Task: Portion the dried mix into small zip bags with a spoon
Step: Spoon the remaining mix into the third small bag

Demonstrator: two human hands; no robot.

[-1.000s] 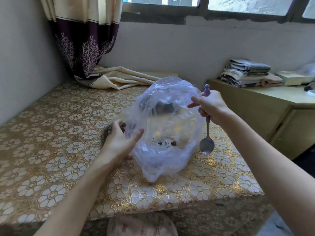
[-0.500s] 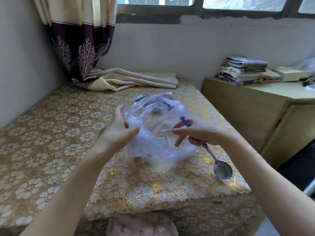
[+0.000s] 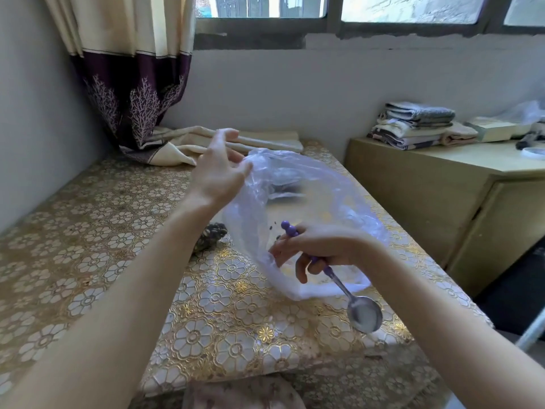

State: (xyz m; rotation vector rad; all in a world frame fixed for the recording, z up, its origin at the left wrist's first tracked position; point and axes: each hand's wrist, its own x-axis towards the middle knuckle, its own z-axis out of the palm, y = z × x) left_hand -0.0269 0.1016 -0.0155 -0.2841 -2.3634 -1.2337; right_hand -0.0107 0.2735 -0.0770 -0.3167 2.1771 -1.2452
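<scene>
A large clear plastic bag lies stretched over the gold floral table, nearly empty, with a few dark crumbs inside. My left hand is raised at the bag's far left rim and pinches the film with thumb and fingers. My right hand holds the bag's near rim and also grips a metal spoon by its purple handle, the empty bowl pointing down to the right. A small bag of dark dried mix lies on the table, partly hidden behind my left forearm.
A wooden cabinet stands to the right with folded towels on top. A purple and cream curtain hangs at the back left, its hem pooled on the table. The wall runs along the left side.
My left hand has risen and moved back, lifting the bag's rim. My right hand has dropped toward the near edge, pulling the bag open and flatter. The spoon now points down to the right.
</scene>
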